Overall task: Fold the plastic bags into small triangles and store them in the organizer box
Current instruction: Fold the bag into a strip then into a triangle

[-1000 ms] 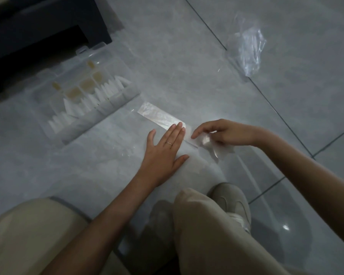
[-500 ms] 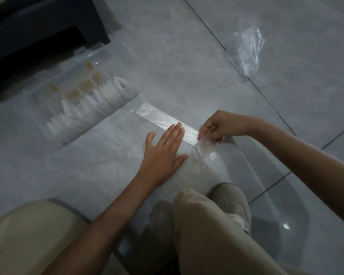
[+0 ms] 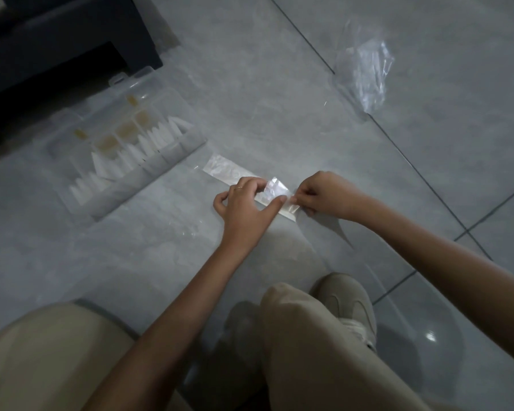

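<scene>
A clear plastic bag folded into a long strip (image 3: pixel 229 170) lies on the grey tiled floor, running from upper left to lower right. Its near end is turned up into a small triangular flap (image 3: pixel 275 189). My left hand (image 3: pixel 247 206) has curled fingers on the strip just left of that flap, the thumb reaching to the flap's edge. My right hand (image 3: pixel 324 194) pinches the flap's right corner. The clear organizer box (image 3: pixel 172 161) stands open to the left with several white folded triangles (image 3: pixel 137 152) in its compartments.
A loose heap of clear plastic bags (image 3: pixel 365 72) lies at the upper right on the floor. A dark piece of furniture (image 3: pixel 60 46) stands behind the box. My knees and one beige shoe (image 3: pixel 347 304) fill the lower part of the view.
My left hand went from lying flat on the strip to curled fingers at the fold. My right hand brought the strip's end up and over to the left, forming the flap.
</scene>
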`<action>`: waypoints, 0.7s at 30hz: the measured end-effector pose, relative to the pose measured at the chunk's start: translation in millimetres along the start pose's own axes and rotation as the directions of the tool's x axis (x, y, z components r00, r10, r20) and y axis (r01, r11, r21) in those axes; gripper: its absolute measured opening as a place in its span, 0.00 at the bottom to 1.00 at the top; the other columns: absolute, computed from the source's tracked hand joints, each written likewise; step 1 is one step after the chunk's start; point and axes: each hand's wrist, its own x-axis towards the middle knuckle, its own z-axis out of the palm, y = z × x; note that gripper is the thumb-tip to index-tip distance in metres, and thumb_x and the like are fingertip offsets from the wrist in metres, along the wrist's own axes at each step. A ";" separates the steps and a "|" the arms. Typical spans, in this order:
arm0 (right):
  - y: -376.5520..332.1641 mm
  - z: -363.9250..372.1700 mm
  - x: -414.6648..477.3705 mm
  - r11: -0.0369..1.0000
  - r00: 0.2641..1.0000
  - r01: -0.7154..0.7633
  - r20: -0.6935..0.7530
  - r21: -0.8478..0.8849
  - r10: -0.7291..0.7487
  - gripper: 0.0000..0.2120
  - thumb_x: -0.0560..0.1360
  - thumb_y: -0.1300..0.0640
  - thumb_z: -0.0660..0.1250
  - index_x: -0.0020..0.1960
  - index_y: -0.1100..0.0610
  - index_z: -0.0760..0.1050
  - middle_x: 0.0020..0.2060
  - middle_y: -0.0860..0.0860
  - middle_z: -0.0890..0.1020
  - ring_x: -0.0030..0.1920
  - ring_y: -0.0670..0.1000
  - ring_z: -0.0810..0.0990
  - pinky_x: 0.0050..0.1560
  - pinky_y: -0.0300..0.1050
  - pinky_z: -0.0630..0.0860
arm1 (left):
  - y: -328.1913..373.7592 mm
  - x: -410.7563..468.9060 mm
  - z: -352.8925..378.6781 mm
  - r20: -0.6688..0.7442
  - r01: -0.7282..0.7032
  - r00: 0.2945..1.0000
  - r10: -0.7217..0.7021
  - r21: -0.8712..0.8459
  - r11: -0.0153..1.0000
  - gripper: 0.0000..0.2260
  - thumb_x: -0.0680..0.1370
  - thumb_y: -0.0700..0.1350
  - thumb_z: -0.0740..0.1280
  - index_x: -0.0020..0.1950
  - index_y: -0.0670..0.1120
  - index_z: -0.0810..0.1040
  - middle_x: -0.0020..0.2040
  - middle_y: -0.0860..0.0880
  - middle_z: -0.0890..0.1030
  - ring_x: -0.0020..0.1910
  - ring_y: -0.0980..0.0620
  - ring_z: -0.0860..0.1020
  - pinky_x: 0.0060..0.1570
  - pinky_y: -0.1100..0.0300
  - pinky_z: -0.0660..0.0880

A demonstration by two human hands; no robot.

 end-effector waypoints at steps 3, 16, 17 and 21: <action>-2.2 6.0 -6.6 0.999 0.997 0.032 -0.063 -0.035 -0.034 0.14 0.80 0.49 0.63 0.37 0.54 0.74 0.33 0.47 0.77 0.38 0.51 0.75 0.39 0.44 0.68 | 0.8 2.0 2.3 0.000 0.013 1.000 -0.013 0.018 1.000 0.10 0.68 0.58 0.65 0.44 0.54 0.75 0.52 0.60 0.75 0.53 0.60 0.72 0.61 0.54 0.55; 2.1 18.3 -16.4 0.998 0.977 0.040 -0.206 -0.049 -0.049 0.14 0.81 0.47 0.58 0.51 0.53 0.79 0.44 0.51 0.82 0.46 0.54 0.79 0.39 0.44 0.64 | 1.1 6.8 0.7 0.026 0.085 0.996 -0.084 -0.037 0.996 0.06 0.73 0.51 0.71 0.46 0.50 0.82 0.55 0.58 0.78 0.56 0.59 0.75 0.62 0.55 0.54; 1.5 17.9 -16.9 0.998 0.978 0.030 -0.203 -0.049 -0.040 0.14 0.82 0.47 0.58 0.51 0.53 0.79 0.44 0.52 0.82 0.45 0.54 0.78 0.39 0.44 0.64 | 1.2 7.0 0.6 0.017 0.086 0.996 -0.085 -0.039 0.996 0.04 0.74 0.50 0.72 0.44 0.50 0.81 0.54 0.57 0.78 0.55 0.58 0.75 0.61 0.55 0.55; -0.3 16.4 -17.2 0.999 0.987 -0.022 -0.162 -0.046 0.014 0.14 0.81 0.46 0.59 0.51 0.55 0.78 0.41 0.50 0.79 0.40 0.50 0.73 0.38 0.43 0.64 | 6.6 6.8 2.0 -0.029 0.104 0.994 -0.104 -0.010 0.995 0.06 0.74 0.49 0.70 0.40 0.50 0.77 0.52 0.57 0.79 0.51 0.57 0.75 0.57 0.57 0.55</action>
